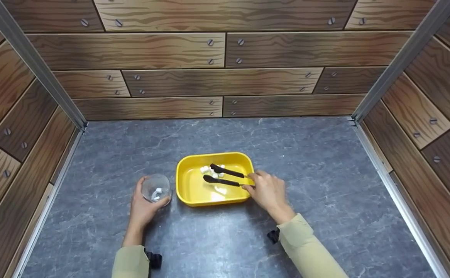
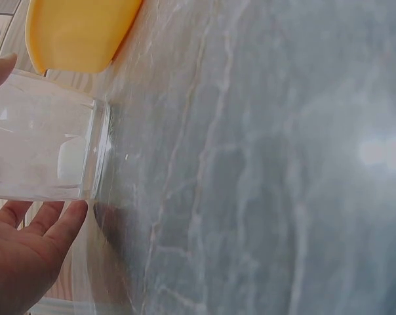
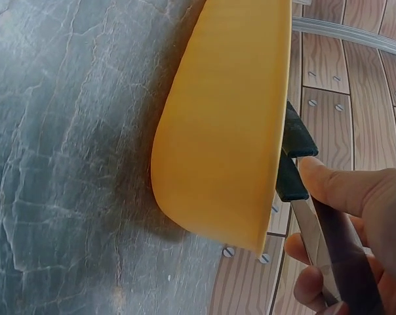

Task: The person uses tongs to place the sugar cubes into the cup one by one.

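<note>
My left hand [image 1: 144,208] holds a clear cup [image 1: 153,183] upright on the floor, thumb on one side and fingers on the other. A few white cubes [image 1: 158,190] lie inside the cup; one shows blurred through its wall in the left wrist view. My right hand [image 1: 270,192] grips black-tipped tongs [image 1: 228,182] that reach over the right rim of a yellow tub [image 1: 188,190]. The tongs' two tips are spread apart around small white cubes [image 1: 205,169] in the tub. In the right wrist view the tub's wall hides the tips and cubes.
The yellow tub stands just right of the cup on a grey marbled surface [image 1: 132,146]. Wood-patterned panels [image 1: 171,50] enclose the back and both sides, with metal strips [image 1: 395,204] along the edges.
</note>
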Demonstrator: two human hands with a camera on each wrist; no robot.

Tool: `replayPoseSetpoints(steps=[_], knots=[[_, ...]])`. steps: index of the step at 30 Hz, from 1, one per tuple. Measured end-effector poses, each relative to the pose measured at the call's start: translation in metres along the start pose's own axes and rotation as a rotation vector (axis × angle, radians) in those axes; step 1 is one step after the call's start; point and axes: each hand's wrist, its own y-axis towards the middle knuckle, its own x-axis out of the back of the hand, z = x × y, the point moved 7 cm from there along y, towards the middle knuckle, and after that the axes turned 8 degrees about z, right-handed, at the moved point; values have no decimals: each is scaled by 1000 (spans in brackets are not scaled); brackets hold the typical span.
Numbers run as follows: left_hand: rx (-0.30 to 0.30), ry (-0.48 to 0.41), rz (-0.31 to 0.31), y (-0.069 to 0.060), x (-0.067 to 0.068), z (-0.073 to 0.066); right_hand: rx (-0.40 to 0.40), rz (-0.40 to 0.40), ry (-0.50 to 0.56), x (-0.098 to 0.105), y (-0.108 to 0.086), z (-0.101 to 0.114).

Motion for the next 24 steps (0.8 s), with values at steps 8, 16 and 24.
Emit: replayPoseSetpoints(steps=[8,16,24], knots=[[11,7,6,0,0,0,5,22,-6,0,1,2],[4,9,5,0,0,-1,31,-4,-31,0,0,5],[6,13,-2,-1,0,1,-4,25,-40,-1,-2,3]])
